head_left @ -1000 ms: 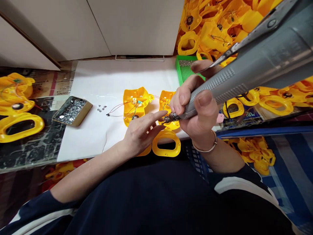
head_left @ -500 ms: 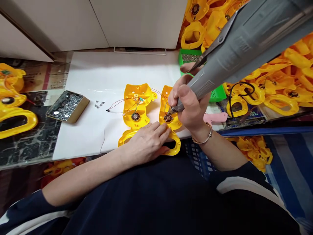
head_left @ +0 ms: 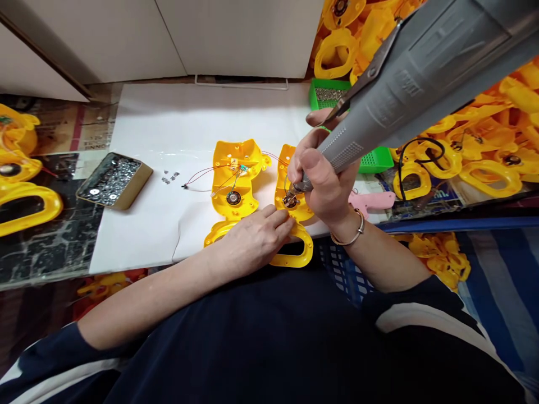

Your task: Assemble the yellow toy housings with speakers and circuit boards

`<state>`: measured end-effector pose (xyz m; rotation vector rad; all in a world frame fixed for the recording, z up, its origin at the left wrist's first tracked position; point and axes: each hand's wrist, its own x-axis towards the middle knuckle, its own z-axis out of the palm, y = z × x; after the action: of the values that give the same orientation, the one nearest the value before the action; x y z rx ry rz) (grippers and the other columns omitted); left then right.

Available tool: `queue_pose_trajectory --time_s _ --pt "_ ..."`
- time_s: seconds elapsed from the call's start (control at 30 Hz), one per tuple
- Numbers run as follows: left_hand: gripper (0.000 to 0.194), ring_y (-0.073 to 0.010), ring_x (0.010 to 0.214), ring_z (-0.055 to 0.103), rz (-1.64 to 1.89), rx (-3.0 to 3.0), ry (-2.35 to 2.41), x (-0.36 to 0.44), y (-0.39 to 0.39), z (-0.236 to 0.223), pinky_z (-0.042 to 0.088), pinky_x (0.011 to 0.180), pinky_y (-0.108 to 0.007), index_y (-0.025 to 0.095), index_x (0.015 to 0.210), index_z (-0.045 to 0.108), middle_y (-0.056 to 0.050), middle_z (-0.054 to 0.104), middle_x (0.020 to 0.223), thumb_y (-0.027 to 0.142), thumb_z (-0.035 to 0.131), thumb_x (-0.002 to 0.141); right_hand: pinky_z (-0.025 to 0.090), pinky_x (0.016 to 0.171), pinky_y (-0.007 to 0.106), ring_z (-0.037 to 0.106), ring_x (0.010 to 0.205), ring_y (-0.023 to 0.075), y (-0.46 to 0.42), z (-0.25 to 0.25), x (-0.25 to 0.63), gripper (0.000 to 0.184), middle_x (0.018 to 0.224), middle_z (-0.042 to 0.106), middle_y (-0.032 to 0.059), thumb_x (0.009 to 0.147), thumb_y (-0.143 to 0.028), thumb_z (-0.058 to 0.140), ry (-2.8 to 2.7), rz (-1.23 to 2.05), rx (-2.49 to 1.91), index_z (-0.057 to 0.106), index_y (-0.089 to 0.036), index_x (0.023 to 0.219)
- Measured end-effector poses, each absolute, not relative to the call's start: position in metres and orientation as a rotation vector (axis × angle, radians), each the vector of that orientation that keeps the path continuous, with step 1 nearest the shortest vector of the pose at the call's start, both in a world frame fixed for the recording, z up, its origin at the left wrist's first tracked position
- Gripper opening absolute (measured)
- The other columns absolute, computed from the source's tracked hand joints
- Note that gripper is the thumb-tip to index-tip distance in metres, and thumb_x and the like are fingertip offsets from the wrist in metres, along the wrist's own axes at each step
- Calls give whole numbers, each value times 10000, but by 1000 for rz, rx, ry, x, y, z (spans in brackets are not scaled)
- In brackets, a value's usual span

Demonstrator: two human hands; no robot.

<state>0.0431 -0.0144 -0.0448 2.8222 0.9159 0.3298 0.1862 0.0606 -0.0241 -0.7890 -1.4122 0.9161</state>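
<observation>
My right hand (head_left: 326,182) is wrapped round a grey electric screwdriver (head_left: 379,106), which slants down to the left with its lever along the top. Its tip meets the round speaker area of the right yellow plastic shell (head_left: 301,209); the exact contact spot is hard to see. My left hand (head_left: 263,238) has its fingers bent and close together on the near part of that shell, above its loop handle. Left of it lies a second yellow shell (head_left: 223,188), with a black speaker (head_left: 233,198), a small green board and thin red wires. My left hand hides part of its handle.
A tin of small metal parts (head_left: 115,182) stands at the left, with a few loose screws (head_left: 169,177) on the white board (head_left: 151,123). Green baskets (head_left: 377,160), a pink gun-shaped piece (head_left: 373,202) and piled yellow shells (head_left: 484,134) are on the right.
The view has shifted slightly. The screwdriver's body looks a little lower in the picture, while its tip stays at the right shell's speaker. My left hand keeps its place on the shell.
</observation>
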Motion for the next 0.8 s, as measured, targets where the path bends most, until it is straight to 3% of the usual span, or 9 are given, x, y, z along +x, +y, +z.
queue_pose_trajectory --time_s 0.1,0.3,0.6,0.8 --pt "320 -239 858 568 323 2829 909 43 -13 -44 499 776 -379 110 1057 616 -111 631 973 305 363 1041 411 394 241 439 448 80 60 -25 185 428 619 414 -75 769 -633 679 -1441 899 -694 559 -319 1034" --pt "365 -238 865 591 398 2809 902 45 -13 -45 519 774 -379 103 1020 632 -131 646 988 309 331 1048 495 429 267 498 479 105 62 -27 186 374 607 449 -69 776 -614 677 -1483 846 -786 556 -312 959" --pt "303 -238 911 604 482 2784 919 41 -15 -48 536 781 -360 109 1011 631 -130 655 1017 296 394 1035 484 428 258 476 477 93 56 -28 179 422 583 454 -81 717 -595 750 -1485 1002 -622 518 -266 847" --pt "322 -228 850 585 424 2820 960 48 -11 -48 516 761 -357 122 976 618 -110 632 948 355 403 1031 408 402 240 446 437 82 69 -30 186 351 608 449 -94 788 -508 721 -1422 972 -569 558 -292 1012"
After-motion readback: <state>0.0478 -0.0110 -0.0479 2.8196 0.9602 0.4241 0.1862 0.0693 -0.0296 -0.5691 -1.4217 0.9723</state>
